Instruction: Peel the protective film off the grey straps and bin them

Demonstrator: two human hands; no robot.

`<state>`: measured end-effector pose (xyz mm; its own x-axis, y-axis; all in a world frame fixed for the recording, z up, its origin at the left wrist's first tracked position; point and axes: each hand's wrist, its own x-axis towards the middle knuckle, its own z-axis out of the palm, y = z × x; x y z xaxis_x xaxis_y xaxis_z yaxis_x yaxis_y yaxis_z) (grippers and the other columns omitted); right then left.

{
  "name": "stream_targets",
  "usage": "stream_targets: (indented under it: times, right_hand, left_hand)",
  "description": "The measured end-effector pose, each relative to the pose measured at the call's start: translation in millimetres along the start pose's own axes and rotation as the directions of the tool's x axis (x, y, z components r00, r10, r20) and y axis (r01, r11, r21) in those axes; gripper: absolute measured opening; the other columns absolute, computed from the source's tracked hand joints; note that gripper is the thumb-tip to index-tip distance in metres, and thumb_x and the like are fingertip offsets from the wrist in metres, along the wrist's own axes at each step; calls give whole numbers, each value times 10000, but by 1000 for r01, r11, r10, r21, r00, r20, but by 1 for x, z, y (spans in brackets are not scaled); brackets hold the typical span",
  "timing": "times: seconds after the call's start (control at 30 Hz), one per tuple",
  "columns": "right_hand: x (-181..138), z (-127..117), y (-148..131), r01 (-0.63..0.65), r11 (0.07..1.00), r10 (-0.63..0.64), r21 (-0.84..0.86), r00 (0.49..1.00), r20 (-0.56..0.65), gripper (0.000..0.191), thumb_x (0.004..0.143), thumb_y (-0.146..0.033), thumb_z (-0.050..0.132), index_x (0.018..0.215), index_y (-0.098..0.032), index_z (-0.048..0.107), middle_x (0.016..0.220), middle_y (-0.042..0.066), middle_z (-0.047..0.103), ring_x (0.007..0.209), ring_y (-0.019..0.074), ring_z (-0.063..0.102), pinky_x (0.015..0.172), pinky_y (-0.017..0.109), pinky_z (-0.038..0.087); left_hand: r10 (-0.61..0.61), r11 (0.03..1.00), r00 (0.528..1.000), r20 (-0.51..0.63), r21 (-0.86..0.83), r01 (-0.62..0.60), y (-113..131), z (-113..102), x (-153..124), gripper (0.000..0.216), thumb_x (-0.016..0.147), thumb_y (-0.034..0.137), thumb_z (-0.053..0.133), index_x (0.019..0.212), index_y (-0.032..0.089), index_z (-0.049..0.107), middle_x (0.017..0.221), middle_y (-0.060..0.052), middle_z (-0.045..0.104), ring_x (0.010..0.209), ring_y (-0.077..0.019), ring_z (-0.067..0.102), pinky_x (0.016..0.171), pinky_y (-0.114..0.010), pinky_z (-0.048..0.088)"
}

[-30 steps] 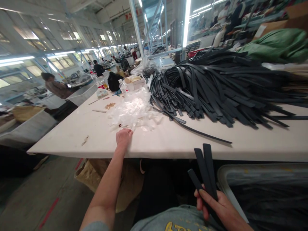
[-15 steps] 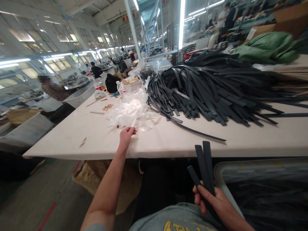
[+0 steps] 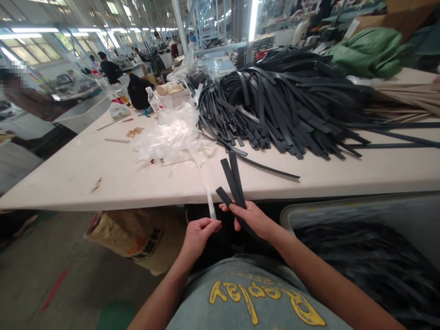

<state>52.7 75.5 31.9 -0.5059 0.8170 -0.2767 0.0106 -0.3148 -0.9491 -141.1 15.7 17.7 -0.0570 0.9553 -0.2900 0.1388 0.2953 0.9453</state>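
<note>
Head cam: right hand (image 3: 252, 219) is wrapped around a few black straps (image 3: 233, 179) fanning up over the table (image 3: 68, 174) edge, and left hand (image 3: 199, 233) just beside it pinches a clear plastic strip (image 3: 206, 189). Behind on the table sit crumpled clear bags (image 3: 168, 137) and a huge strap pile (image 3: 285, 105); a brown sack (image 3: 134, 236) sits underneath.

Matt black straps (image 3: 233, 178), clear glossy plastic strip (image 3: 206, 188).
</note>
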Motion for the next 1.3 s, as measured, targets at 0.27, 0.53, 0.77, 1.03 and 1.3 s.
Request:
stream_targets:
  times: [0.27,0.53,0.77,1.03,1.3]
  right_hand:
    - [44,31,-14,81,977,-65,-197,994,89,263,867,-362,584,900,-128,697,708,31,698,392,70,527,422,192,423]
    - [37,33,-15,138,926,-95,-350,986,139,275,880,-357,544,891,-126,692,622,-1,637,404,80,542,431,190,431]
    - [33,26,-13,139,959,-115,-247,987,111,341,854,-450,588,933,-135,693,703,22,692,411,83,548,434,201,428]
    - [23,16,-11,81,970,-49,-230,989,141,384,832,-492,619,934,-131,701,863,54,718,425,67,534,442,214,427]
    - [22,23,-16,209,879,-136,-428,971,196,289,897,-390,512,814,-147,644,490,-37,554,421,106,543,466,208,399]
  left_hand:
    - [76,984,995,-57,164,-66,-9,-9,-19,242,718,399,731,651,167,714,607,13,619,605,-138,520,606,-257,385]
    - [-99,917,971,218,-358,174,-1,-22,-3,485,734,539,724,1008,140,749,964,-117,747,920,-243,667,852,-349,496]
    - [-223,794,944,242,-517,320,-5,-11,11,387,547,446,882,691,141,693,739,-56,695,666,-142,609,739,-296,497]
    - [-223,825,964,143,-500,265,-12,-4,10,391,490,393,910,645,134,661,674,-19,647,623,-114,581,684,-274,492]
    - [-226,820,945,235,-478,315,-13,-4,11,442,524,437,897,765,132,684,735,-34,667,661,-132,616,688,-279,499]
